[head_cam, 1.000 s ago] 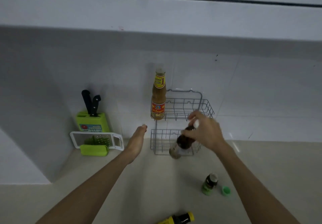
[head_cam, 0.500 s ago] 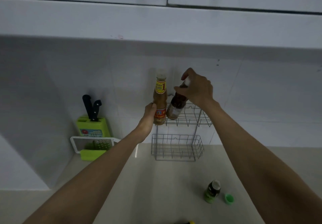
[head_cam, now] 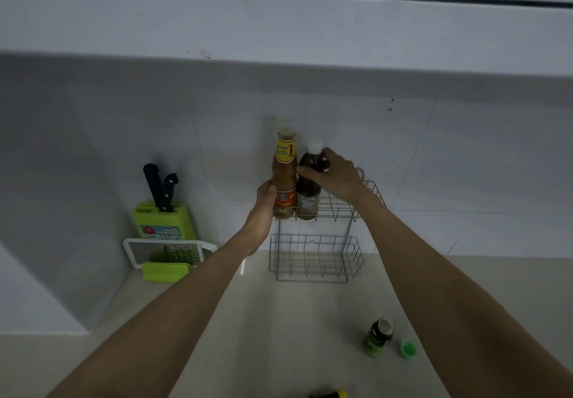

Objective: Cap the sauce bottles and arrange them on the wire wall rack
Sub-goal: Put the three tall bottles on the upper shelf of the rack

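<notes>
A two-tier wire wall rack (head_cam: pixel 341 208) hangs on the tiled wall. In its upper basket stand a tall orange sauce bottle (head_cam: pixel 283 177) with a yellow label and, right beside it, a dark bottle (head_cam: pixel 308 187) with a white cap. My left hand (head_cam: pixel 265 202) grips the lower left side of the orange bottle. My right hand (head_cam: pixel 333 174) holds the dark bottle at its shoulder. The lower basket (head_cam: pixel 313 258) holds nothing. On the counter, a small green bottle (head_cam: pixel 378 337) stands uncapped next to a loose green cap (head_cam: pixel 407 349).
A green knife block (head_cam: pixel 162 218) with two black-handled knives and a white-framed grater (head_cam: pixel 169 252) sit at the left by the wall corner. A dark bottle with a yellow cap (head_cam: pixel 328 394) lies at the bottom edge. White cabinets overhang the counter.
My right hand lifted the dark bottle from the counter and set it upright in the upper basket beside the orange bottle. My left hand rose and took hold of the orange bottle.
</notes>
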